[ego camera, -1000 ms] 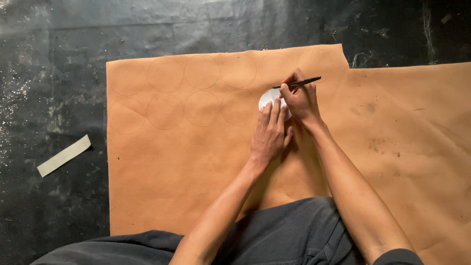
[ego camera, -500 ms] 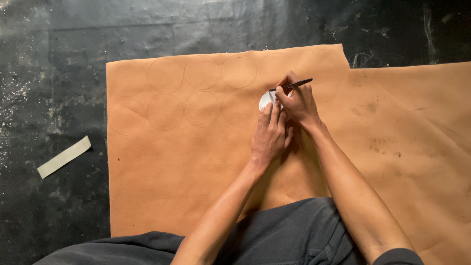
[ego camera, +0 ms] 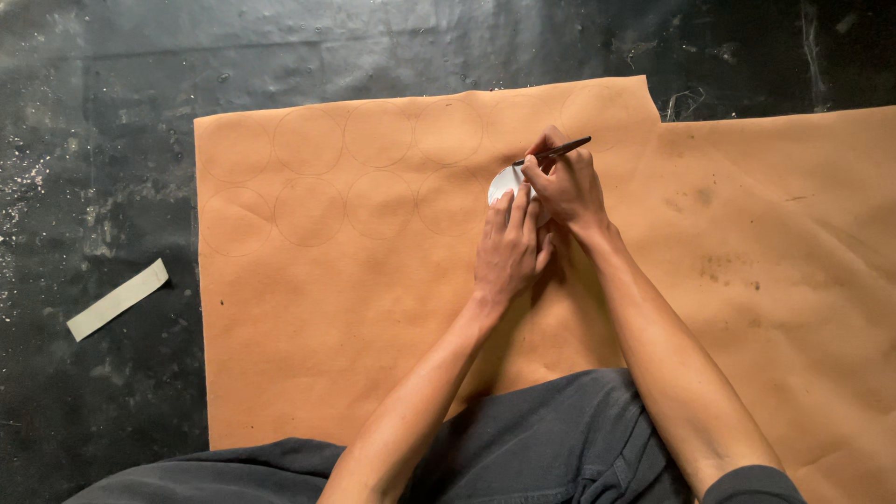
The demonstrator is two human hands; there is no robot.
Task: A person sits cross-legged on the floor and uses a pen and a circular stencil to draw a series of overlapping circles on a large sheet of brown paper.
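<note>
Head view, floor: dark, scuffed floor under everything.
Sheet: large tan sheet lies flat on it, with 2 rows of faint traced circles along its upper left part.
Trousers: dark trousers overlap the sheet's near edge.
Strip: pale strip lies on the floor, left of the sheet and apart from it.
Left hand: left hand flat, fingers pressing on the white disc.
Right hand: right hand closed around a dark pen, tip at the disc's upper edge.
Disc: on the sheet, just right of the traced circles.

Tan sheet with pencilled circles; white disc; black floor.
</note>
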